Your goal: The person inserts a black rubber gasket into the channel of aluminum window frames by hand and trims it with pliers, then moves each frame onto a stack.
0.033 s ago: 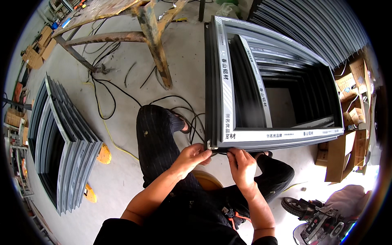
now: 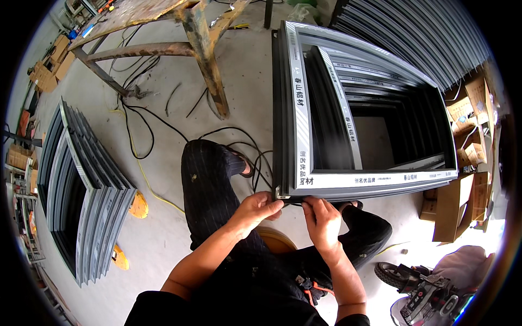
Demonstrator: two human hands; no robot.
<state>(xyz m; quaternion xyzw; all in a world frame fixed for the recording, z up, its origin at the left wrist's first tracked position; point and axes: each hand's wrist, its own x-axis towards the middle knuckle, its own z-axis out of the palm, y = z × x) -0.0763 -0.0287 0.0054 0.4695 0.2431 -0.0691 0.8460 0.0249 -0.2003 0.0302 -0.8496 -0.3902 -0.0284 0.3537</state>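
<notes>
A stack of dark grey metal window frames (image 2: 375, 178), faced with white printed protective film, stands in front of me, right of centre. At its near left corner is my left hand (image 2: 258, 211), closed with thumb and fingers pinched together beside the corner's underside. Just right of it, my right hand (image 2: 323, 218) is closed in a pinch below the near edge. A thin black strip (image 2: 293, 204) runs between the fingertips of both hands, close under the frame edge. Its exact shape is hidden by the fingers and the frame.
Another stack of grey frames (image 2: 100, 193) stands on the left. A worn workbench (image 2: 204, 60) is ahead, with black cables (image 2: 144, 122) on the floor. Long profiles (image 2: 413, 41) lie at the far right, cardboard boxes (image 2: 454, 212) and a small wheeled vehicle (image 2: 435, 290) at the right.
</notes>
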